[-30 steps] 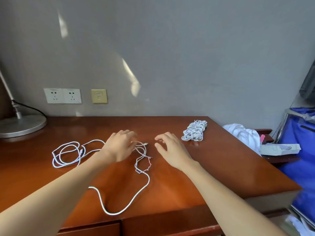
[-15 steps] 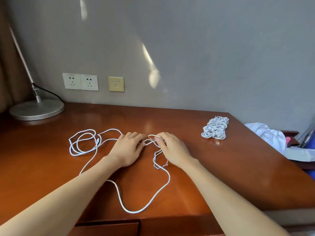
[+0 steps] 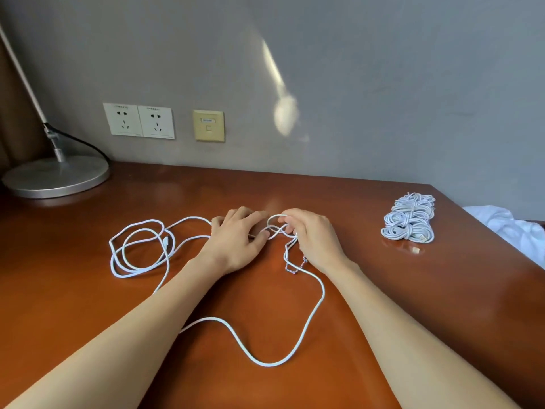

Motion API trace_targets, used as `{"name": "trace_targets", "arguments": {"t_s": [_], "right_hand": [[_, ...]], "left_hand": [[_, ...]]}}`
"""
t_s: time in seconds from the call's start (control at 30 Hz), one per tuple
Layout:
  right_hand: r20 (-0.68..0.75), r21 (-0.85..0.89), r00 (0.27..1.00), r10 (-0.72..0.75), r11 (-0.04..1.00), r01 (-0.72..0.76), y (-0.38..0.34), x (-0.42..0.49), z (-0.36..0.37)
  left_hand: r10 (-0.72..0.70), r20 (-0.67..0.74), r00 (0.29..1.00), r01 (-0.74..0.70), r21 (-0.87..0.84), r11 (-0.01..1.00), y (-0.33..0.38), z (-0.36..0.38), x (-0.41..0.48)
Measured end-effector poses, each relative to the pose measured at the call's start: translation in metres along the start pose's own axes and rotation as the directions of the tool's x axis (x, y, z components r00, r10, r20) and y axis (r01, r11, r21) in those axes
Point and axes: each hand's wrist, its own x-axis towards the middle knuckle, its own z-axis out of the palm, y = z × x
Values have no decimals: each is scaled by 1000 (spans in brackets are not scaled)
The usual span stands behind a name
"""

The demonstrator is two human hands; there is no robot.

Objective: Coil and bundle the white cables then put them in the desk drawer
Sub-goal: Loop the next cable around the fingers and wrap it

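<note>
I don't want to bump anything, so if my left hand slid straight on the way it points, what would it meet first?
Most likely the small loop of the white cable, pinched by the right hand, just ahead of the left hand. Depth is unclear, but they look almost touching.

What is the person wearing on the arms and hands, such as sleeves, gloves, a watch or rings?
The left forearm and right forearm are bare, with no sleeves in view. The left hand and right hand show no gloves, watch, rings or bracelets.

Loose white cable [image 3: 267, 360] sprawled on desk – coiled bundles [image 3: 410, 221] far right
</note>
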Motion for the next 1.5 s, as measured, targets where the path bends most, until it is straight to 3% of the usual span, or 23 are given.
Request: {"name": "trace_targets", "arguments": {"t_s": [0.13,0.33,0.6,0.77,1.13,1.5], "right_hand": [[-50,98,999,-3,995,8,2,-5,-1],[-77,164,997,-22,986,34,-1,-10,-7],[-43,338,998,51,940,-33,-13,-22,-13],[-7,446,997,82,892,-70,-15,-22,-14],[-97,386,994,44,923,-3,-14,-21,-15],[-118,344,992,35,939,8,-14,-21,-18]], "left_hand": [[96,-73,993,-102,-84,991,-1,-3,-4],[133,-210,969,-177,-208,962,4,-7,-11],[108,-330,938,-199,-258,945,10,-10,-17],[61,-328,943,-167,-307,937,17,-13,-23],[82,-364,928,-200,-300,933,18,-13,-23],[-50,-218,975,-11,-271,963,12,-12,-20]]}}
